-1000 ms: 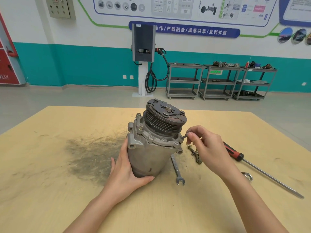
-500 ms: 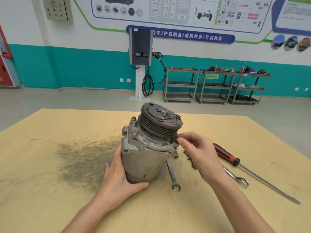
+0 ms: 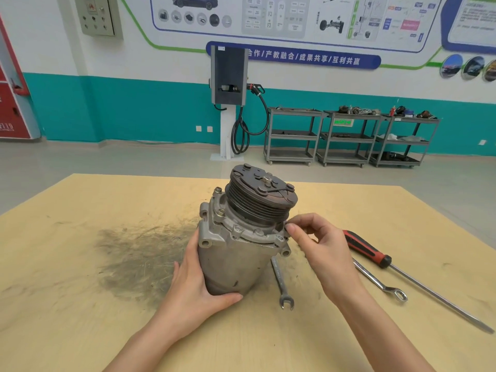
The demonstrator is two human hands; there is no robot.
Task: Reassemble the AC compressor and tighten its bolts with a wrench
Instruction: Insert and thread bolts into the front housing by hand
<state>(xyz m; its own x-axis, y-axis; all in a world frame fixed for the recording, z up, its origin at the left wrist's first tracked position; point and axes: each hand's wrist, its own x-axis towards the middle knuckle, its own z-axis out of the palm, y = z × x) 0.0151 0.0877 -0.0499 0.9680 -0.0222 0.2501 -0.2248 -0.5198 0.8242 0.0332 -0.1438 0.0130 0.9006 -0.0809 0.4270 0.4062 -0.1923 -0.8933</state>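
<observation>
I'm bracing the compressor with my left hand wrapped around it, right hand pinching a bolt into the flange; wrench lying untouched, tightening pending.

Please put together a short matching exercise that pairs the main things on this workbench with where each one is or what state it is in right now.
Things:
1. AC compressor
2. open-ended wrench
3. screwdriver
4. right hand

Places or states:
A. lies flat on the table, just right of the compressor's base
B. red and black handle, long shaft pointing to the table's right edge
C. stands tilted, pulley end up, steadied by the left hand
D. fingers pinching at the flange rim under the pulley

Pairs: 1-C, 2-A, 3-B, 4-D
</observation>
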